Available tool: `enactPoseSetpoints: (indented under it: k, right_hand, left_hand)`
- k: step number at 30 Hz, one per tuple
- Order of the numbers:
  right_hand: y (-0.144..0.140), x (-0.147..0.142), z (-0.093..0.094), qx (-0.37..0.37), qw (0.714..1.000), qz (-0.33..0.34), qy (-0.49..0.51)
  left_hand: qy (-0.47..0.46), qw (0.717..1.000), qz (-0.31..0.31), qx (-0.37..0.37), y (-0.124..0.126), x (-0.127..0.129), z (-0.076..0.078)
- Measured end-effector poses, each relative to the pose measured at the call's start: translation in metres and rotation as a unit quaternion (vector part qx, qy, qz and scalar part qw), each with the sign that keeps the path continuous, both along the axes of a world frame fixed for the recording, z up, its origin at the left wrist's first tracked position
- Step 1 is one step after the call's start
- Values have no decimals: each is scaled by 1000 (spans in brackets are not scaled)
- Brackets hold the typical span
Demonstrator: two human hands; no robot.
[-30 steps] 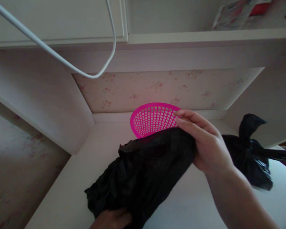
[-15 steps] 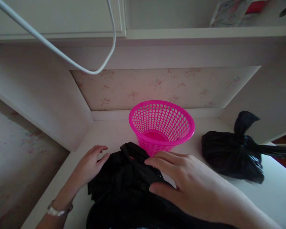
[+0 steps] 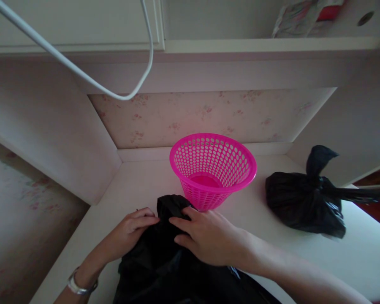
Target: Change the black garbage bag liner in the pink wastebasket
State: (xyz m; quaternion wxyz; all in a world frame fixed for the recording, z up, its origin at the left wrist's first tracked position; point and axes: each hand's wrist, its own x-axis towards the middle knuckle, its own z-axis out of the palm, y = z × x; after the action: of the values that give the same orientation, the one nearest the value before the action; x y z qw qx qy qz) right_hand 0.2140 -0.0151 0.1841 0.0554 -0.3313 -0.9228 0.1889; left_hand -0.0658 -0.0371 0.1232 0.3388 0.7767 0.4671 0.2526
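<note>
A limp, folded black cloth item [image 3: 158,261] fills the lower middle of the view; its exact kind cannot be made out. At its upper left edge, my left hand [image 3: 134,230] pinches the fabric with its fingers close together. My right hand [image 3: 209,236] reaches across from the right, its fingers curled onto the upper part of the cloth, thumb below. Right behind the cloth stands a pink perforated plastic basket [image 3: 205,196], upright, with nothing visible inside.
A knotted black plastic bag [image 3: 300,207] lies at the right of the white desktop [image 3: 148,173]. Above hangs a white cable [image 3: 82,71] in front of the cabinet [image 3: 66,25]. A shelf [image 3: 256,45] with packaged items [image 3: 304,19] runs over the back wall.
My right hand has moved left onto the cloth, its fingers now curled there. My left hand has come in to the fabric's edge. The cloth's top has been bunched upward. The view shifted slightly.
</note>
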Motion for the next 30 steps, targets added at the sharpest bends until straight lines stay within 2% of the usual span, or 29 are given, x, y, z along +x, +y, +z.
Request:
enactPoseSetpoints:
  k: [3, 5, 7, 9, 10, 12, 13, 14, 15, 16, 19, 21, 24, 26, 28, 30]
  right_hand:
    - [6, -8, 2, 3, 999, 7, 37]
    - [8, -5, 12, -33, 994, 7, 102]
    - [9, 3, 30, -92, 977, -24, 189]
    - [11, 15, 49, -163, 939, -83, 291]
    - [12, 22, 57, -200, 911, -115, 343]
    - [16, 33, 68, -267, 849, -162, 426]
    - [18, 37, 71, -294, 827, -175, 446]
    - [19, 38, 71, -309, 817, -180, 453]
    - [20, 38, 71, -304, 822, -180, 446]
    - [20, 36, 69, -277, 841, -177, 429]
    - [17, 26, 61, -126, 923, -136, 339]
    - [16, 19, 55, -47, 948, -101, 298]
    - [17, 14, 48, -13, 948, -94, 304]
    - [20, 13, 48, 2, 940, -82, 330]
    - [22, 12, 50, 26, 936, -28, 349]
    - [23, 10, 52, 44, 937, 29, 344]
  left_hand:
    - [-12, 1000, 10, 16, -5, -11, 3]
    - [-11, 999, 44, -5, -5, -27, -1]
    - [-9, 994, 102, -27, -4, -47, -8]
    - [-8, 987, 154, -39, -3, -68, -17]
    - [-4, 985, 166, -47, -3, -78, -21]
    - [10, 983, 170, -65, -4, -90, -26]
    - [19, 983, 169, -71, -5, -93, -26]
    - [24, 983, 168, -74, -5, -93, -26]
    - [27, 982, 169, -74, -5, -92, -24]
    - [25, 982, 176, -70, -5, -89, -22]
    - [-8, 972, 227, -55, -3, -79, -16]
    - [-34, 962, 259, -76, -2, -75, -15]
    - [-73, 953, 260, -136, -5, -77, -16]
    - [-74, 961, 222, -146, -10, -80, -18]
    - [-36, 973, 178, -141, -13, -81, -18]
    - [13, 975, 163, -149, -14, -78, -18]
